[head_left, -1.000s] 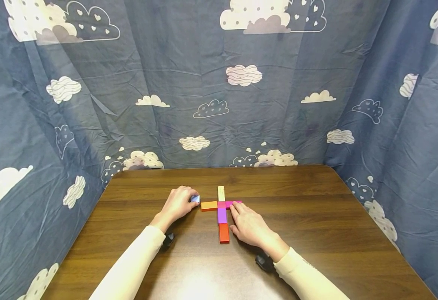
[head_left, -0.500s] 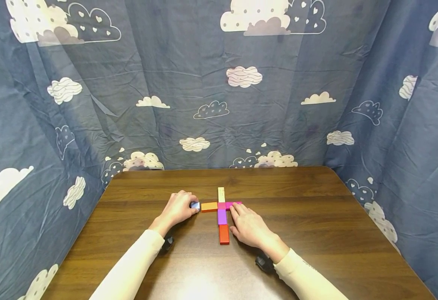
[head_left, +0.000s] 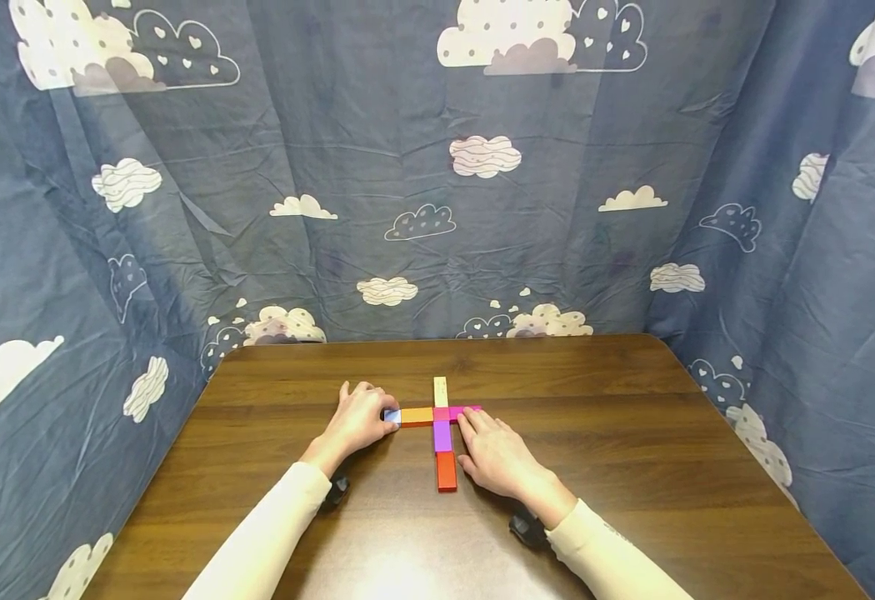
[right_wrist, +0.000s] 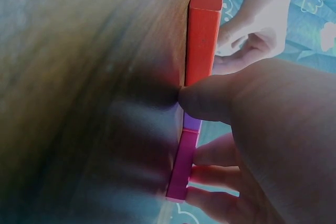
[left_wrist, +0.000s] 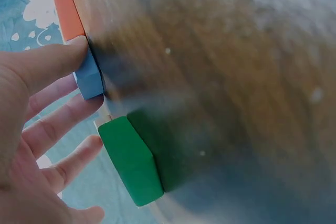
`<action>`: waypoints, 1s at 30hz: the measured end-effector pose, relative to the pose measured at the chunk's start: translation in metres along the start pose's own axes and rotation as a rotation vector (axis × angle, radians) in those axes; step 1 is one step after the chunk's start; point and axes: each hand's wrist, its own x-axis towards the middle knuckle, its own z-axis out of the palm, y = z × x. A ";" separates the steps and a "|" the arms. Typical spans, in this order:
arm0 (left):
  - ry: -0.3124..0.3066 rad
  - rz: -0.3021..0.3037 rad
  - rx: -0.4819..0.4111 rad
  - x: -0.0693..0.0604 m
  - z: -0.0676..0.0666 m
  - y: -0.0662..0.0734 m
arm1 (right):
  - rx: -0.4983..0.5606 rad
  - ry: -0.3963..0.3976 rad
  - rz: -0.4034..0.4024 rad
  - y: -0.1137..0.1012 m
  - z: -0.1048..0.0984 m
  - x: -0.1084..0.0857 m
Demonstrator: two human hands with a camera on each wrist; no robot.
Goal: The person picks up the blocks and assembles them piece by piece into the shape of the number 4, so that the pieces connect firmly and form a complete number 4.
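My left hand [head_left: 357,418] pinches a light blue block [left_wrist: 89,77] between thumb and fingers, its end against an orange block [head_left: 417,417]. The right hand [head_left: 499,456] rests its fairly straight fingers on a magenta block [right_wrist: 182,163], with the thumb beside the red block [head_left: 447,472]. Together the blocks form a cross: a pink square [head_left: 441,413] at the centre, a cream block [head_left: 440,392] beyond it, then a purple block [head_left: 442,436] and the red one on the near side. In the left wrist view, a green block [left_wrist: 131,161] lies by the outer fingers; the head view hides it.
The blocks lie on a brown wood-grain table [head_left: 595,392]. A dark blue cloud-print curtain [head_left: 332,167] hangs behind the table and along both sides. Dark wrist devices show under both cuffs, the right one [head_left: 527,531] close to the tabletop.
My left hand has moved slightly nearer and brought the light blue block into line with the orange block, closing the gap. The right hand has stayed on the magenta block.
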 end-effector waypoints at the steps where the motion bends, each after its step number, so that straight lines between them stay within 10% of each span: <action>1: -0.003 -0.002 -0.002 0.000 0.000 0.000 | -0.001 -0.002 -0.001 0.000 0.001 0.000; 30: 0.026 0.020 0.003 0.001 0.002 0.000 | -0.004 0.013 0.004 -0.002 -0.001 -0.001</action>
